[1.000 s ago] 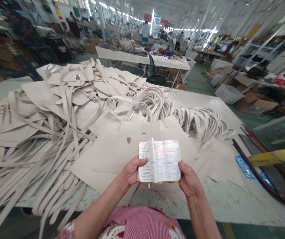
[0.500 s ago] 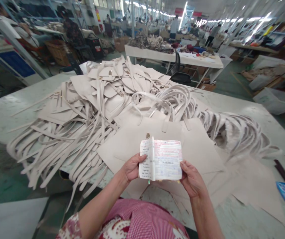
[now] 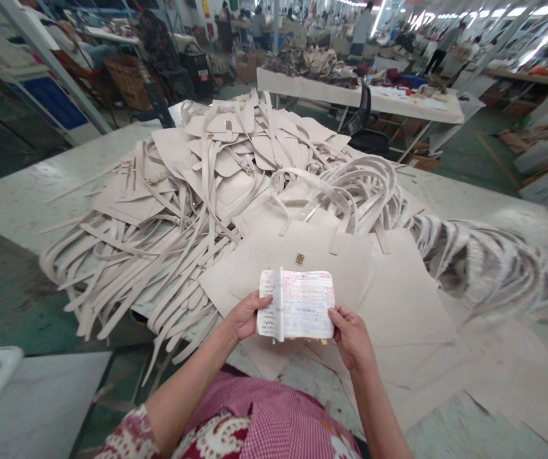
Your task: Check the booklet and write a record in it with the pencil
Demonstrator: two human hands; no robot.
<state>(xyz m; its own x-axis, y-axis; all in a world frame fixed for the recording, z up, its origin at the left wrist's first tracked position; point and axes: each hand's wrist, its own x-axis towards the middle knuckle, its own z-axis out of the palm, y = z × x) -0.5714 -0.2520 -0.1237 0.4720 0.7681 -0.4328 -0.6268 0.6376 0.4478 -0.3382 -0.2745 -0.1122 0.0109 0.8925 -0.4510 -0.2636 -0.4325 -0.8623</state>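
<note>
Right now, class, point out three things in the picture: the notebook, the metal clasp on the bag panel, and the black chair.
notebook (image 3: 302, 306), head view, on its open right page.
metal clasp (image 3: 299, 258), head view, on its middle.
black chair (image 3: 365, 137), head view, on its seat.

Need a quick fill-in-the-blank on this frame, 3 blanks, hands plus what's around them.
1. Both hands, the left hand and the right hand, hold a small open ____ with handwritten, red-lined pages.
2. Just beyond it, on the pale worktable, lies a flat cream bag panel with a small ____ clasp near its top edge.
3. The heap of long cream straps lies on the person's ____ side.

Missing words: notebook; metal; left
</note>
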